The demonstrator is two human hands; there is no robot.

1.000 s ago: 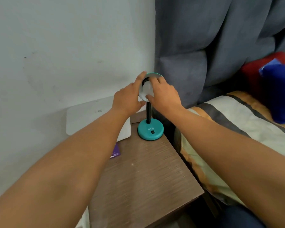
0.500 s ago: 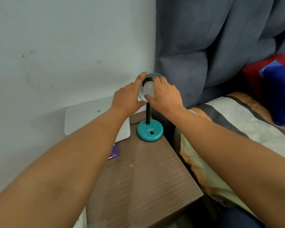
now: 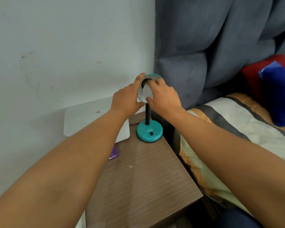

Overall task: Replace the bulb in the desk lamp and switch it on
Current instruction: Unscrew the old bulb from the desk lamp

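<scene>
A small teal desk lamp stands at the back of a brown bedside table (image 3: 143, 175); its round base (image 3: 149, 132) carries a black switch and a black flexible neck. The lamp's shade (image 3: 152, 76) faces me. My left hand (image 3: 127, 99) grips the shade's left rim. My right hand (image 3: 163, 96) holds the white bulb (image 3: 147, 92) inside the shade with fingertips around it, at the dark socket. Much of the shade is hidden by both hands.
A white flat box (image 3: 89, 119) leans against the wall behind the table's left side. A purple card (image 3: 114, 153) lies beside it. A bed with a striped pillow (image 3: 237, 122) is at the right, under a grey padded headboard (image 3: 212, 46).
My right hand's fingers have shifted around the bulb, with the thumb now lower on it. The left hand stays on the shade.
</scene>
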